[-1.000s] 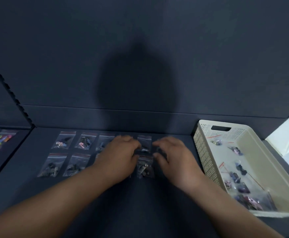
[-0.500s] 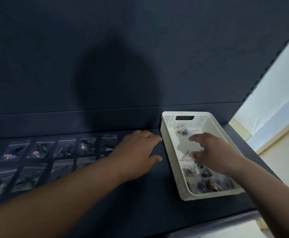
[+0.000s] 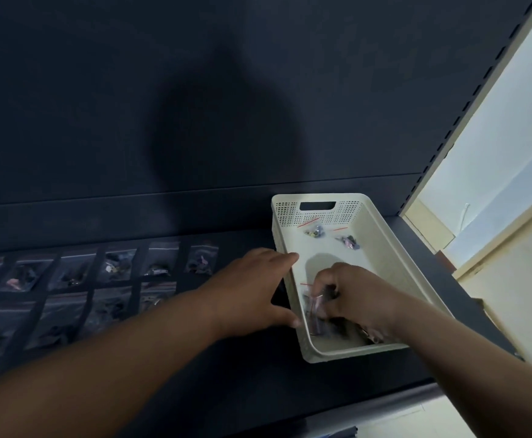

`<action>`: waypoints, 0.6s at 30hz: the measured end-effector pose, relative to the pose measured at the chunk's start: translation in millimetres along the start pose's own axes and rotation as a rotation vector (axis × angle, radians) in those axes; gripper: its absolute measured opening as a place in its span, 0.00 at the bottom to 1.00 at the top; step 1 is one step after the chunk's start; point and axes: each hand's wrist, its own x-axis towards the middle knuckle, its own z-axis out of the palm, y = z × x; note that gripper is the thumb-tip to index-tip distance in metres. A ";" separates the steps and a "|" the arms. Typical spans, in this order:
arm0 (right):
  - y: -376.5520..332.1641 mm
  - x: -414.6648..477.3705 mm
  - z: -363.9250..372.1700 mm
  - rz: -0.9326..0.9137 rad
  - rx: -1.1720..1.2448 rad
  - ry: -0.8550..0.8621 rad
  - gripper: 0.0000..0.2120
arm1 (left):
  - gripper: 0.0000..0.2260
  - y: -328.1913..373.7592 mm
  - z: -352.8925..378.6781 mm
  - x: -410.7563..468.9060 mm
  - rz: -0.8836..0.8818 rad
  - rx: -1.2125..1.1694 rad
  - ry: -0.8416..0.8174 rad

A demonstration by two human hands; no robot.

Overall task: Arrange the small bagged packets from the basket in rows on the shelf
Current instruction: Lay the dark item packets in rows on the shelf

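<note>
Packets lie heaped at the basket's near end; our right hand pinches one there, left hand flat and open against the rim; next we carry it left to the shelf

Looks like a shop: dark display shelf with slotted upright, small bagged packets laid in rows

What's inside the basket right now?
Far end of the basket: left packet and right packet, apart. Near end: the right hand, fingers curled on a blurred heap of packets. The hand covers most of the heap; count and grip can't be told.
</note>
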 end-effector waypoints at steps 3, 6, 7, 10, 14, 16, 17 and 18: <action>11.0 3.0 -10.0 0.012 0.110 0.079 0.07 | 0.43 8.2 0.6 5.8 -0.013 -0.035 -0.017; 19.0 -0.3 -21.7 0.041 0.301 0.141 0.12 | 0.42 14.2 0.3 10.1 -0.018 -0.066 -0.039; 19.2 -3.0 -25.9 0.039 0.353 0.162 0.11 | 0.41 14.8 0.2 10.9 -0.022 -0.079 -0.042; 13.9 -9.0 -38.9 0.039 0.506 0.229 0.06 | 0.37 14.8 -2.5 10.6 -0.028 -0.135 -0.005; 4.0 -12.3 -50.9 0.082 0.602 0.305 0.09 | 0.33 14.8 -8.7 10.4 -0.065 -0.261 0.107; -3.4 -13.7 -56.1 0.077 0.607 0.331 0.10 | 0.32 14.1 -11.1 11.1 -0.101 -0.395 0.151; -7.7 -14.1 -58.6 0.074 0.614 0.348 0.09 | 0.31 14.3 -12.9 11.2 -0.118 -0.480 0.164; -13.8 -14.4 -61.4 0.071 0.634 0.363 0.09 | 0.30 14.4 -15.0 10.2 -0.139 -0.568 0.175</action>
